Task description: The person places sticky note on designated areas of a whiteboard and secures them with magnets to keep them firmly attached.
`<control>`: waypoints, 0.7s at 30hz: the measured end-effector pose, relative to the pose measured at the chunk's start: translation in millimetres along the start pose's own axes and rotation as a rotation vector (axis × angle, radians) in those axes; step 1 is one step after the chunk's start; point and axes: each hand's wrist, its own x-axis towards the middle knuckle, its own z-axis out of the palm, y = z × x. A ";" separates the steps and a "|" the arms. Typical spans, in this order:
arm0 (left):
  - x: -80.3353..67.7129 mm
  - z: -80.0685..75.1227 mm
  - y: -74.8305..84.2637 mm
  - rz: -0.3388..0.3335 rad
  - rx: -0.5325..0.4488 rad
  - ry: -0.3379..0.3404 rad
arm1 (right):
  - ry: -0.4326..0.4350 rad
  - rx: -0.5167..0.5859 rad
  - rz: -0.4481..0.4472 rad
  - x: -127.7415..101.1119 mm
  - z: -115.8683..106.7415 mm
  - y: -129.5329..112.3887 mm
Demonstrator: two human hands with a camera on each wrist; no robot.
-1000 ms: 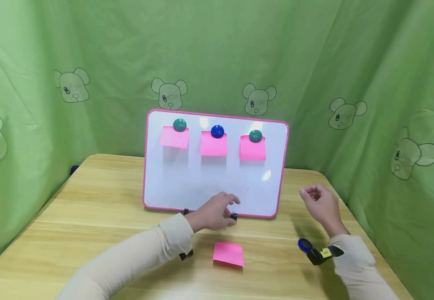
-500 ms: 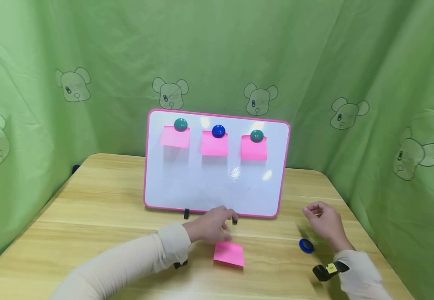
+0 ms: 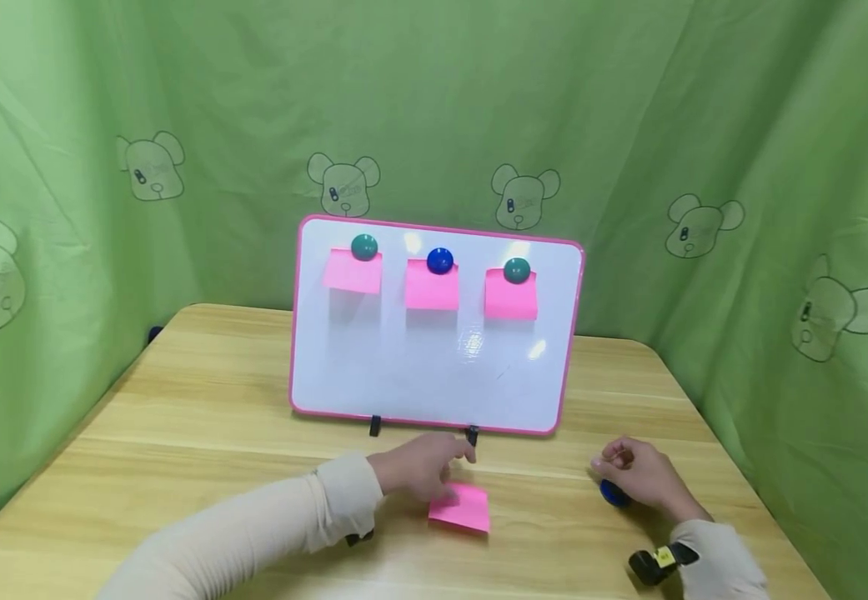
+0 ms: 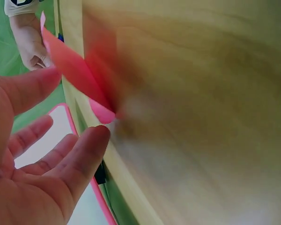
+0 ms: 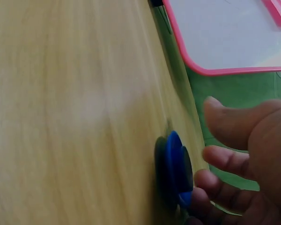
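A pad of pink sticky notes (image 3: pixel 462 508) lies on the wooden table (image 3: pixel 201 400) in front of a pink-framed whiteboard (image 3: pixel 434 367). My left hand (image 3: pixel 452 471) reaches over the pad's near-left corner. In the left wrist view its fingers (image 4: pixel 37 86) are spread and straight beside the pad (image 4: pixel 79 82), and they grip nothing. A blue round magnet (image 3: pixel 614 494) lies on the table at the right, under my right hand (image 3: pixel 617 467). In the right wrist view the fingertips (image 5: pixel 203 183) sit at the magnet's (image 5: pixel 175 168) edge with the thumb apart from it.
Three pink notes hang on the board, under a green magnet (image 3: pixel 363 247), a blue one (image 3: pixel 440 260) and a green one (image 3: pixel 517 270). The board stands on two black feet (image 3: pixel 375 427). Green cloth (image 3: pixel 66 167) encloses the table at the back and sides.
Both hands have come down from the board toward the table. The left now reaches the pink pad; the right has dropped onto the blue magnet.
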 end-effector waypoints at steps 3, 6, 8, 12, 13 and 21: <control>0.3 2.6 0.2 0.003 0.020 -0.016 | -0.037 -0.006 -0.006 0.7 0.6 2.5; 0.9 4.2 0.6 0.002 0.048 -0.021 | -0.069 0.000 -0.009 1.6 -0.4 3.5; 1.3 4.9 1.1 -0.009 0.058 -0.026 | -0.084 0.004 -0.018 1.7 -1.0 3.6; 0.9 5.5 2.2 -0.026 0.035 -0.038 | -0.102 0.022 -0.028 0.5 -2.0 3.0; 0.6 5.7 2.3 -0.024 0.030 -0.041 | -0.102 0.027 -0.028 0.3 -2.1 2.5; 0.6 8.2 -1.6 0.024 0.020 -0.031 | -0.110 0.048 -0.009 -1.1 -3.0 1.7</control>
